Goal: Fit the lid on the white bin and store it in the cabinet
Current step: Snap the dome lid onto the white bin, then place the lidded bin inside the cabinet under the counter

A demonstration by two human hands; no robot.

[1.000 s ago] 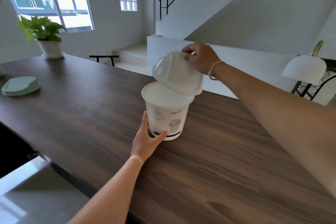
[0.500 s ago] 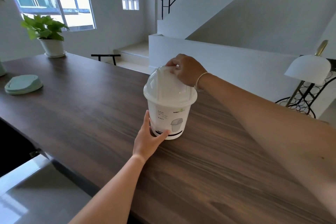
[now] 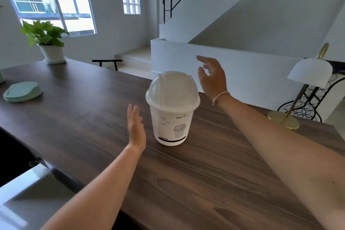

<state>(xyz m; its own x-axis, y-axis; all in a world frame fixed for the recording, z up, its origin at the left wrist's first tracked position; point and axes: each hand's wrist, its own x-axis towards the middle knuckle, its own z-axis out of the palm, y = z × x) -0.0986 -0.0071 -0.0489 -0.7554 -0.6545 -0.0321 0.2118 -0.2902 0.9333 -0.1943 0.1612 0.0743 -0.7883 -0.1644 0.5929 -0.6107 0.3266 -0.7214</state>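
The white bin (image 3: 170, 125) stands upright on the dark wooden table (image 3: 205, 173), its printed label facing me. A white domed lid (image 3: 172, 89) sits on the bin's rim. My left hand (image 3: 135, 127) is open with fingers apart, just left of the bin and a small gap away from it. My right hand (image 3: 211, 76) is open too, raised to the right of the lid and clear of it. No cabinet is in view.
A pale green lid (image 3: 21, 91) lies at the table's far left. A potted plant (image 3: 47, 43) stands at the back left corner. A white lamp on a brass stand (image 3: 306, 80) is at the right. A grey surface (image 3: 28, 198) lies below the table's near edge.
My right hand set the lid down on the bin, then let go and lifted off to the right. My left hand released the bin's side and opened.
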